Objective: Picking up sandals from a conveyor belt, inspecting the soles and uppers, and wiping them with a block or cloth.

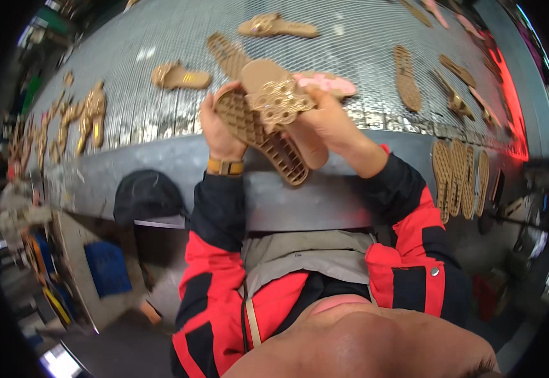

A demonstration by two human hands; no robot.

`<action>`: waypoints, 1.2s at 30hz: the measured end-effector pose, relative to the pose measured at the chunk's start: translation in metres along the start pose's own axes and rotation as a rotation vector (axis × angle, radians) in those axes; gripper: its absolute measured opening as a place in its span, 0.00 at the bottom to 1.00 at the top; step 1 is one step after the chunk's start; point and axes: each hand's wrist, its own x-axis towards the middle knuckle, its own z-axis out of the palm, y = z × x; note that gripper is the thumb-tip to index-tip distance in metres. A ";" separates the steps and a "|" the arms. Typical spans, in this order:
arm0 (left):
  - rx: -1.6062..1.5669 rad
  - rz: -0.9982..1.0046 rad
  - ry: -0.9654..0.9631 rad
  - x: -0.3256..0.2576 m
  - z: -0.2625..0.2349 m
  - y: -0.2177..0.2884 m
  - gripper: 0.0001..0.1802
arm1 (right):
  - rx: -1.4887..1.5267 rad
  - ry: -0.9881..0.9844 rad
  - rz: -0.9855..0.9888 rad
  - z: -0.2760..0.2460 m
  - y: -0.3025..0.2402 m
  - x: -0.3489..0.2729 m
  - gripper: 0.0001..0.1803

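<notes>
My left hand (219, 135), with an orange band at its wrist, is closed round a brown sole (243, 116) with a grid-patterned underside that faces me. My right hand (342, 131) grips a tan slide sandal (277, 94) with a gold, glittery, scalloped strap. The sandal tilts across the sole, and the two overlap in front of my chest, over the near edge of the work surface. Part of the sandal's footbed lies behind the sole. Just beyond my hands rest another brown sole (227, 55) and a pink-patterned sole (331, 83).
A metal mesh belt (363, 44) carries gold-strapped sandals (277, 26), (183, 77) and a loose sole (407, 79). More gold sandals (92, 116) line the left. Several soles (456, 173) stand at the right edge, near a red-lit strip (513, 110). A black rounded object (148, 194) sits at left.
</notes>
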 end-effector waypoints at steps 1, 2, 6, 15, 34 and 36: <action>-0.034 0.030 -0.042 -0.003 0.001 0.000 0.32 | -0.021 -0.008 0.050 0.002 -0.001 -0.001 0.19; 0.013 0.101 -0.009 -0.005 0.004 -0.003 0.30 | -0.054 0.003 0.110 0.003 -0.002 -0.003 0.18; 0.403 0.307 0.093 -0.019 0.026 -0.017 0.21 | -0.191 0.014 0.250 0.012 -0.001 -0.009 0.14; 0.209 0.256 0.021 -0.025 0.049 -0.027 0.16 | -0.164 -0.032 0.299 0.013 0.007 -0.021 0.11; 0.112 0.203 -0.079 -0.028 0.058 -0.045 0.21 | -0.207 -0.027 0.239 0.000 0.001 -0.033 0.09; 0.091 0.190 -0.098 -0.027 0.057 -0.050 0.24 | -0.241 -0.013 0.231 -0.001 0.000 -0.035 0.10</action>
